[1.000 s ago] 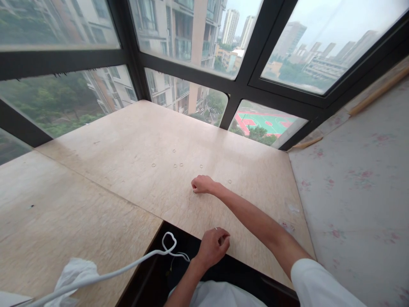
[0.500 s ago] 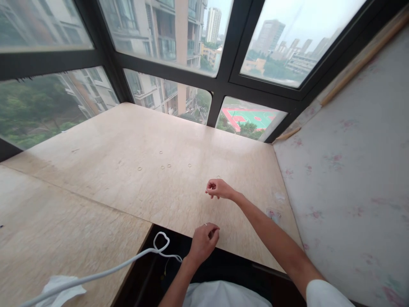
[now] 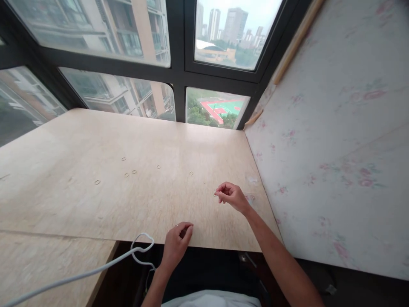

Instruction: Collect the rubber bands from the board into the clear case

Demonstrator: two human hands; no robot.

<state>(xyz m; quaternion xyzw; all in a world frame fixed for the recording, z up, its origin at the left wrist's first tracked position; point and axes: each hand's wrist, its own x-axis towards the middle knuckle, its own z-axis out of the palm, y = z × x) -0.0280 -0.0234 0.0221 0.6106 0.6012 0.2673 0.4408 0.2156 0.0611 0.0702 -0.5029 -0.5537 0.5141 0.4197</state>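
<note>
Head view: where do the rings (image 3: pixel 134 172) lie from your hands?

"Six are scattered on the table (image 3: pixel 153 140), from the left of the frame to its middle. All lie left of my right hand (image 3: pixel 230 195) and farther up the frame than my left hand (image 3: pixel 177 243), touching neither. The closest to my right hand is near the middle of the frame, clear of my fingers."

"And what does that right hand have?"

"My thumb and forefinger are pinched at the tips on a small pale thing that looks like another ring (image 3: pixel 215 195). The other fingers curl loosely. My forearm slants down to the lower right."

"Your left?"

"At the table's front edge, lower middle of the frame, fingers half curled, with a small hollow beside the thumb. Whether it holds anything, I can't tell."
</note>
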